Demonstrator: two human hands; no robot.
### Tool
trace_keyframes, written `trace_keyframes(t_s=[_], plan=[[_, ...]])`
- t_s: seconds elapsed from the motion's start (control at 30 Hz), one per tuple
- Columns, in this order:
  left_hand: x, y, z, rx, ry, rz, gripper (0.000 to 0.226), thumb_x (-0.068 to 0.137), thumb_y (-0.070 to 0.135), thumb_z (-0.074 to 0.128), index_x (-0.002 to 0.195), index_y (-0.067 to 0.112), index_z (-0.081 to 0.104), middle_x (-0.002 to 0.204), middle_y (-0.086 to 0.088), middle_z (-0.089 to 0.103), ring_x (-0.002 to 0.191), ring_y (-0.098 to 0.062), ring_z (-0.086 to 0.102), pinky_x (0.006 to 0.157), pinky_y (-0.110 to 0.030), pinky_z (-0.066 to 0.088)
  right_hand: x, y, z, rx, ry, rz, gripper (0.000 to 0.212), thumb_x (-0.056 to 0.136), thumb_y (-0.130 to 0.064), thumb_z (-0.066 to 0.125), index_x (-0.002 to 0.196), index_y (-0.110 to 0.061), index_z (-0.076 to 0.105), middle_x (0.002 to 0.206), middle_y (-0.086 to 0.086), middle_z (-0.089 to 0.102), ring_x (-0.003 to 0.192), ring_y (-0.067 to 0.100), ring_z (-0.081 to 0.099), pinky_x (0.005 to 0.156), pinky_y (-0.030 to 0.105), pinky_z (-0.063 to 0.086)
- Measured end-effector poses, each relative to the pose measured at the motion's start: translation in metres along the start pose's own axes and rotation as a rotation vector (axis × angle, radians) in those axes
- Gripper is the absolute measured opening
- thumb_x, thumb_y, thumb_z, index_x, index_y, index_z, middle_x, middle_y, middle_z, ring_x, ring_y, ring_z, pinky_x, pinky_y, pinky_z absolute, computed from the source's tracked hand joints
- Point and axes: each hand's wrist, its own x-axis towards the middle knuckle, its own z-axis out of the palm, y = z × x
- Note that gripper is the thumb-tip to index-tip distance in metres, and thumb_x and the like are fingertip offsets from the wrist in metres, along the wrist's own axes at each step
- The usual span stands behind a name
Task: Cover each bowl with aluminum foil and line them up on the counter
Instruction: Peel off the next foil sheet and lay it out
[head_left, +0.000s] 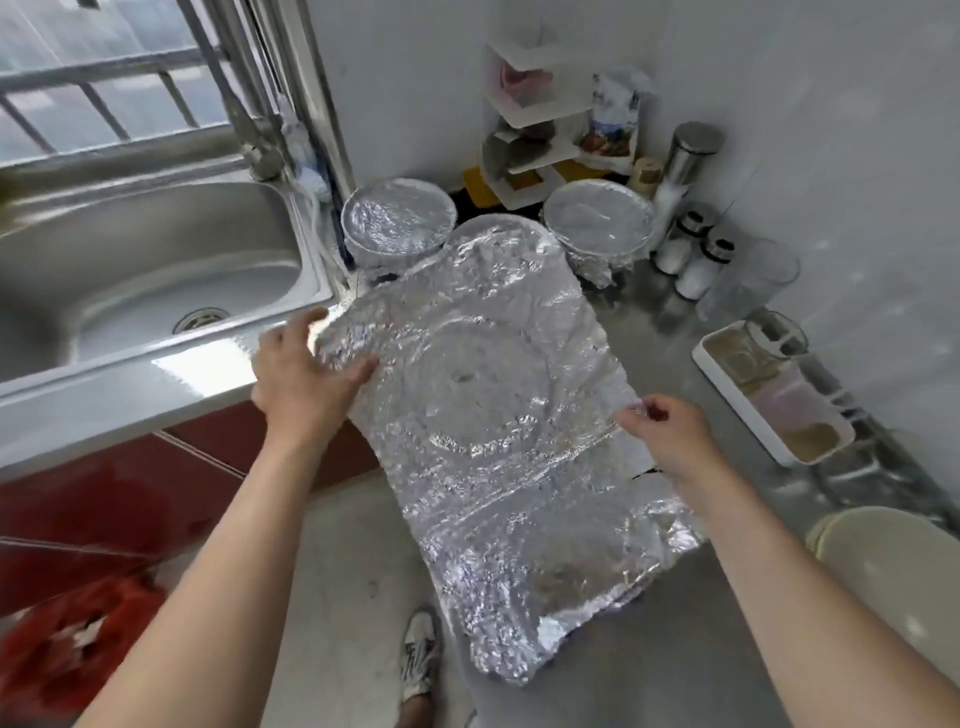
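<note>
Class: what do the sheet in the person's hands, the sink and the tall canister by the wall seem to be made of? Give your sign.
The sheet is thin aluminium foil: shiny and crinkled all over. The sink looks like brushed stainless steel: soft grey reflections. The canister seems brushed metal at the top, dull silver; blur leaves it open.

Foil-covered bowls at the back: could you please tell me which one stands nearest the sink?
The leftmost bowl, right beside the sink; the middle bowl and the rightmost bowl stand farther away.
</note>
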Motion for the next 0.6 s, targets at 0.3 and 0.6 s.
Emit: trace_keyframes(t_s=[0.3,0.6], plan=[[-0.095,-0.034,0.057,0.053,-0.329,-0.133,0.059,0.084,0.029,0.075,0.136,0.02,0.048,0.124,-0.01,0.055,0.107,-0.025,0.057,0.092,-0.039,0.046,-0.03,0.035,0.016,0.26,0.069,0.233,0.011,0.09,-0.013,0.067,0.093,-0.008,0.058,0.111,0.015,0.063,0.11,0.029,0.056,0.082,0.035,0.041],[-0.123,-0.049,0.054,-0.067,-0.352,-0.242,0.038,0.083,0.019,0.077,0.116,0.021,0.058,0.08,0.006,0.062,0.078,-0.013,0.061,0.076,-0.033,0.05,-0.043,0.049,0.014,-0.21,0.282,-0.047,0.04,0.084,-0.023,0.072,0.121,-0.015,0.058,0.11,0.008,0.06,0.1,0.026,0.057,0.092,0.045,0.049]])
